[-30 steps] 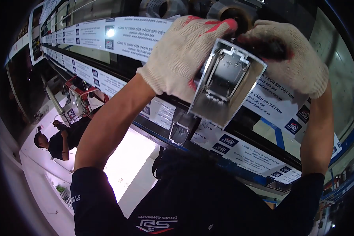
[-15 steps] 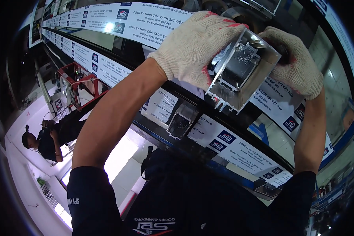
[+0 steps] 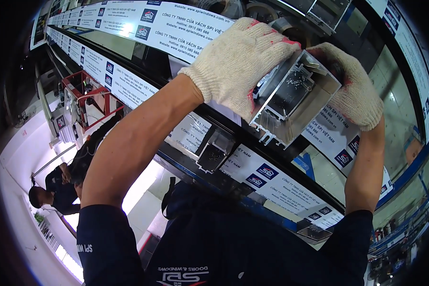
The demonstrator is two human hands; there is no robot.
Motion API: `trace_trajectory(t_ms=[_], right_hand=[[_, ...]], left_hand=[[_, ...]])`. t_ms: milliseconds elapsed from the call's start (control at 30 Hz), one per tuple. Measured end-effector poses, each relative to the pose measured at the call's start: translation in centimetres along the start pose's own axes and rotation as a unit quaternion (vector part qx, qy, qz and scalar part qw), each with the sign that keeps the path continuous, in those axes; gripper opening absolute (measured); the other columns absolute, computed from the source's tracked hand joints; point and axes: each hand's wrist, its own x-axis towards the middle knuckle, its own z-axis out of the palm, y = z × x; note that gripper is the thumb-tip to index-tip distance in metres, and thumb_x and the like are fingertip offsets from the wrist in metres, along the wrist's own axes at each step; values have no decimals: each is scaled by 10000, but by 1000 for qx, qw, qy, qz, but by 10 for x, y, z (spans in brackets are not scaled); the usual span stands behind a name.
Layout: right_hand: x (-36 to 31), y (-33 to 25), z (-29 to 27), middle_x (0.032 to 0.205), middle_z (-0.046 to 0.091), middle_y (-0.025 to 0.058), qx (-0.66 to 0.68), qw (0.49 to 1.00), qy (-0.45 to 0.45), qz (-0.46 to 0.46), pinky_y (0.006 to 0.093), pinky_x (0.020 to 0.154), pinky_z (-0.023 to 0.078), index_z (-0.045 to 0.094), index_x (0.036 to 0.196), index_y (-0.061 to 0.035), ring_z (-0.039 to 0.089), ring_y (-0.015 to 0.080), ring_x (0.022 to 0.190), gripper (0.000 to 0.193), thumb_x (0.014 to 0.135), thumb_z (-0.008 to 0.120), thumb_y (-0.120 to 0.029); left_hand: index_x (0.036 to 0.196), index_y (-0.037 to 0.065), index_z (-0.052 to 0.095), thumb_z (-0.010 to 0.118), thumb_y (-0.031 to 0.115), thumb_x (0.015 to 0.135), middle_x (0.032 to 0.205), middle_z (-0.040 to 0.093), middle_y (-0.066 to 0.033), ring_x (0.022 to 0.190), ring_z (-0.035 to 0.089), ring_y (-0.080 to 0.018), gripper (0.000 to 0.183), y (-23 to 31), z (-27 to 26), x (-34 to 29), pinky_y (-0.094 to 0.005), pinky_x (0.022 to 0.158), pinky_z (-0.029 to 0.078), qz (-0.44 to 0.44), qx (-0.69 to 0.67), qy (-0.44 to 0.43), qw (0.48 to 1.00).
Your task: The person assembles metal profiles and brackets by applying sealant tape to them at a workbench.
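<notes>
Both hands wear off-white knitted gloves with red patches. My left hand (image 3: 238, 64) is closed on the left side of an aluminium profile (image 3: 319, 93), its fingers curled over the top edge. My right hand (image 3: 362, 88) is closed around the far right side of the same piece; its fingertips are partly hidden. The profile's open end, with ribbed chambers and grooves, faces me. Small metal shavings lie inside its upper chamber. Beneath it runs a dark frame bar (image 3: 233, 126) covered in part by printed white film.
A second profile end (image 3: 214, 153) sticks out below my left wrist. Film-covered long bars (image 3: 188, 28) stretch across the far side. A red metal stand (image 3: 93, 102) is at left, with a co-worker (image 3: 57, 190) nearby. A blue rail (image 3: 405, 178) edges the right side.
The profile sits slightly lower in the picture, still between both hands. My right hand has shifted a little left and down. The whole view has shifted slightly, and the co-worker appears lower and bent over.
</notes>
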Motion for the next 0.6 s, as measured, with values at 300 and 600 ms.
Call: trace_trajectory(t_ms=[300, 600], right_hand=[[1, 3, -4, 1318, 699, 101, 21, 999, -37, 7, 396, 1133, 491, 644, 1409, -48, 664, 227, 1233, 920, 590, 1031, -209], [-5, -14, -4, 1272, 729, 111, -29, 999, -14, -27, 360, 1158, 497, 682, 1351, -43, 679, 206, 1222, 750, 640, 917, -1]], left_hand=[[1535, 126, 503, 892, 597, 484, 1303, 665, -157, 1249, 630, -339, 1215, 1, -2, 0, -446, 1157, 414, -22, -21, -9, 999], [1597, 155, 447, 904, 596, 471, 1301, 671, -161, 1253, 633, -328, 1293, -1, 0, -1, -426, 1143, 425, -30, -43, -24, 998]])
